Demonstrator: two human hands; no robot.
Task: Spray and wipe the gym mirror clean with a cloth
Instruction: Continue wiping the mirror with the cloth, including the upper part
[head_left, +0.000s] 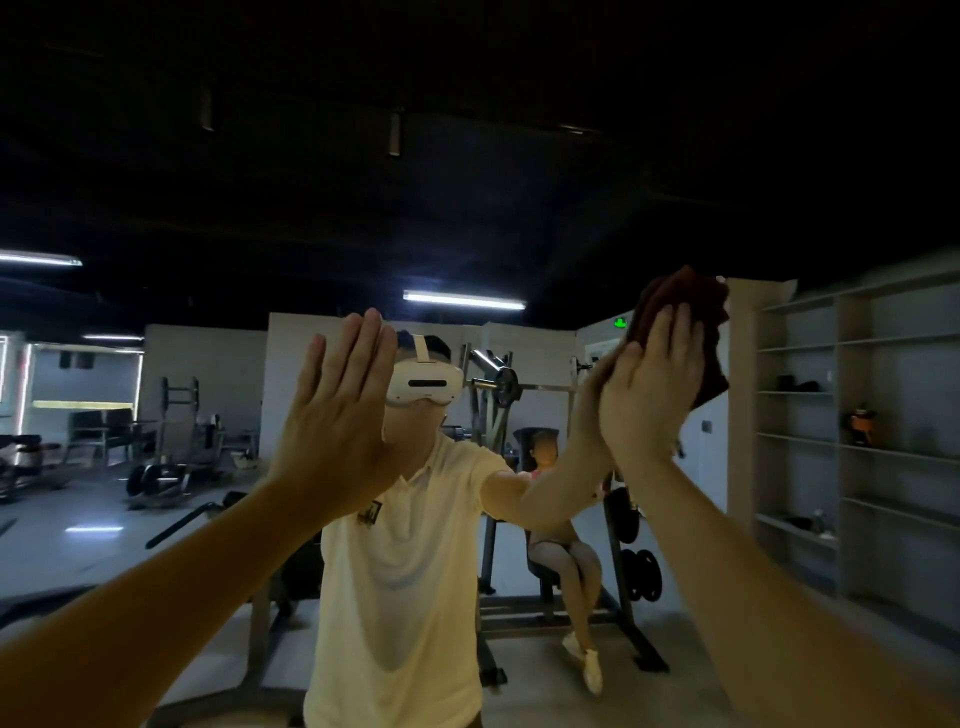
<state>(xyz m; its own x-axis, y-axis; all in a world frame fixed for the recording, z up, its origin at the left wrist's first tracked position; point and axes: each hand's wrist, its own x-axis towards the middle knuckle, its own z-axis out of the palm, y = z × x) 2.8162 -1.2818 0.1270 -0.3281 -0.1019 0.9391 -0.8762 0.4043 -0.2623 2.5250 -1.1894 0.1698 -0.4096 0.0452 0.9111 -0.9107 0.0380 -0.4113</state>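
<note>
Seen in reflection, the wearer has a pale cream short-sleeved polo shirt (395, 561) with a small dark emblem (370, 512) at 8 o'clock from the collar opening. A white headset (425, 385) with a dark front slot covers the eyes, and its white strap (422, 349) runs toward 12 o'clock over dark hair. The left hand (337, 415), the right hand (649, 400) and both forearms are bare.

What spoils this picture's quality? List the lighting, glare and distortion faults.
Head view: the ceiling takes the top half, nearly black; the tube light blows out white; wide-angle bend tilts the shelves at the right edge; the left hand, the right hand and the cloth look slightly soft, lit dimly and warm.
</note>
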